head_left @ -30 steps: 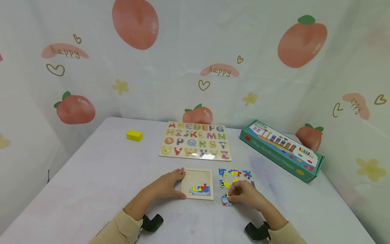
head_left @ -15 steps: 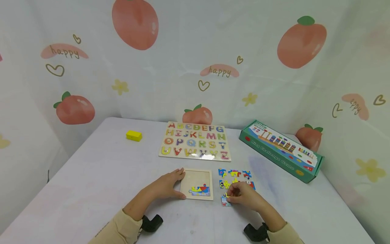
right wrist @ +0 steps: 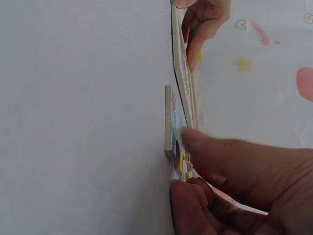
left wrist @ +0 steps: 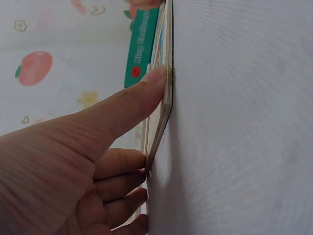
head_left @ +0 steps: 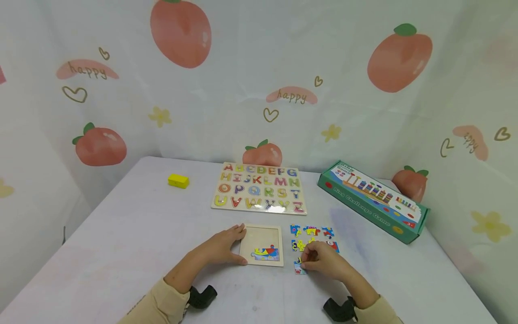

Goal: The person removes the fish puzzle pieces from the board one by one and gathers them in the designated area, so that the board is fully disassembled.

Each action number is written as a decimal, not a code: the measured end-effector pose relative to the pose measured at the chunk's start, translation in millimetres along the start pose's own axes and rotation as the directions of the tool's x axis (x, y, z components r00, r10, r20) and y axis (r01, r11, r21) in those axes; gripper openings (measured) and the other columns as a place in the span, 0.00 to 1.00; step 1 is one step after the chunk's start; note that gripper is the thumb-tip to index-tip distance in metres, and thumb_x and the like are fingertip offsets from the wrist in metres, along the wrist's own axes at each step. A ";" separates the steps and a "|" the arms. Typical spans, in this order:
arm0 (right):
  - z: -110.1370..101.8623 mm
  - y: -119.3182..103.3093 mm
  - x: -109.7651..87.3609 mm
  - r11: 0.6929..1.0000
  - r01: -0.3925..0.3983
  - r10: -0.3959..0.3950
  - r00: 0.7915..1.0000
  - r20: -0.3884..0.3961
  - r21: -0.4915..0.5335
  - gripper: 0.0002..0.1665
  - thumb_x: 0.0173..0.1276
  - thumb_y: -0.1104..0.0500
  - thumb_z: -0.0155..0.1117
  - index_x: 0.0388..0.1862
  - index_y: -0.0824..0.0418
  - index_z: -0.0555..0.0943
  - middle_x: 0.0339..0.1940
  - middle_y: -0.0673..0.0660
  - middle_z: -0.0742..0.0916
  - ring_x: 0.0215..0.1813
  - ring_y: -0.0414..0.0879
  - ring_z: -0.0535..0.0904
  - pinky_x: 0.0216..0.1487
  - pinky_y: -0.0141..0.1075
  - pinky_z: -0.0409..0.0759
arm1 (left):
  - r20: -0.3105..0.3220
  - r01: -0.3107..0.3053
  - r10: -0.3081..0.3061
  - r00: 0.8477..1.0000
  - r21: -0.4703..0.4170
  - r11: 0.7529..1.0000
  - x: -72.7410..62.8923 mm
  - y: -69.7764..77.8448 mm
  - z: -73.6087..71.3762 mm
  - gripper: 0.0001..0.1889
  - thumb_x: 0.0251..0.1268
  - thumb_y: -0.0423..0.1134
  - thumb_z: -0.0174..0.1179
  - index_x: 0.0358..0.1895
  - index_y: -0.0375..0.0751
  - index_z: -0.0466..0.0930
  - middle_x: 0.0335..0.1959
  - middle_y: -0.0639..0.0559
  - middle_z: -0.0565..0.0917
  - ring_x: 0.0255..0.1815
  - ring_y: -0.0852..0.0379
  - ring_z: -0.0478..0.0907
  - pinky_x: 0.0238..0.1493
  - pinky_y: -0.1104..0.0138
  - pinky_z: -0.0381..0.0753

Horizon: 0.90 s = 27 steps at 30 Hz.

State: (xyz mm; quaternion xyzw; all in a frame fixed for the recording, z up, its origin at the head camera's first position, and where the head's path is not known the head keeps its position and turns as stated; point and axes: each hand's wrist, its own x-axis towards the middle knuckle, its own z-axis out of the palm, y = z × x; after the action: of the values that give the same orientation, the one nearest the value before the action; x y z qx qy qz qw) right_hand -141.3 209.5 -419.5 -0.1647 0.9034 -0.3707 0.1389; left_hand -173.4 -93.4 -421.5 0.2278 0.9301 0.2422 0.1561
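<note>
My left hand [head_left: 224,245] holds the left side of a square wooden puzzle tray [head_left: 262,227], thumb near its lower corner and fingers near its upper one. In the left wrist view the thumb [left wrist: 132,103] presses the tray's edge. A few joined puzzle pieces [head_left: 266,253] lie in the tray's lower right part. To the tray's right, my right hand [head_left: 323,258] grips a puzzle piece [head_left: 298,270] on the table between thumb and fingers; its far side is partly covered. The right wrist view shows the thumb [right wrist: 205,147] against this piece's face.
Several loose puzzle pieces [head_left: 311,230] lie in rows just beyond my right hand. Behind stands a wooden alphabet board [head_left: 259,185]. A green game box [head_left: 374,200] sits at the back right, a yellow block [head_left: 178,181] at the back left.
My right hand has shifted slightly left over the puzzle piece, covering a little more of it. The left hand and the tray stay put.
</note>
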 end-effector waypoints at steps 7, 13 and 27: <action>-6.5 -12.3 11.8 1.000 0.010 -0.009 0.999 -0.039 0.007 0.09 0.57 0.58 0.69 0.30 0.61 0.79 0.26 0.50 0.79 0.29 0.41 0.72 0.24 0.27 0.73 | -0.002 0.008 -0.008 1.000 0.002 1.000 0.3 0.1 0.9 0.45 0.46 0.53 0.70 0.68 0.38 0.63 0.73 0.46 0.58 0.75 0.45 0.52 0.71 0.49 0.56; -0.1 -28.9 33.9 0.998 0.064 -0.064 0.998 0.020 0.014 0.11 0.56 0.58 0.70 0.35 0.63 0.80 0.31 0.52 0.80 0.31 0.43 0.73 0.25 0.27 0.74 | 0.004 0.008 -0.008 1.000 -0.014 1.000 0.3 -0.2 0.4 0.45 0.46 0.53 0.70 0.68 0.38 0.62 0.73 0.46 0.57 0.75 0.45 0.51 0.72 0.49 0.56; 35.5 -57.6 72.0 0.999 0.019 -0.014 0.990 0.141 -0.030 0.11 0.52 0.61 0.73 0.31 0.60 0.80 0.30 0.51 0.79 0.31 0.43 0.71 0.30 0.29 0.72 | 0.005 0.021 -0.021 1.000 -0.031 0.999 0.1 -0.2 -0.3 0.46 0.46 0.54 0.70 0.69 0.38 0.62 0.74 0.46 0.57 0.74 0.44 0.52 0.71 0.49 0.56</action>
State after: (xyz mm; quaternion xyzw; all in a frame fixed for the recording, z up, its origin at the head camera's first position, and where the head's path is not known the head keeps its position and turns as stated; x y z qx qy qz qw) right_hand -182.2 119.8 -412.0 -0.2001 0.8957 -0.3449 0.1967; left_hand -173.7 -93.6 -421.4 0.2159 0.9283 0.2544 0.1642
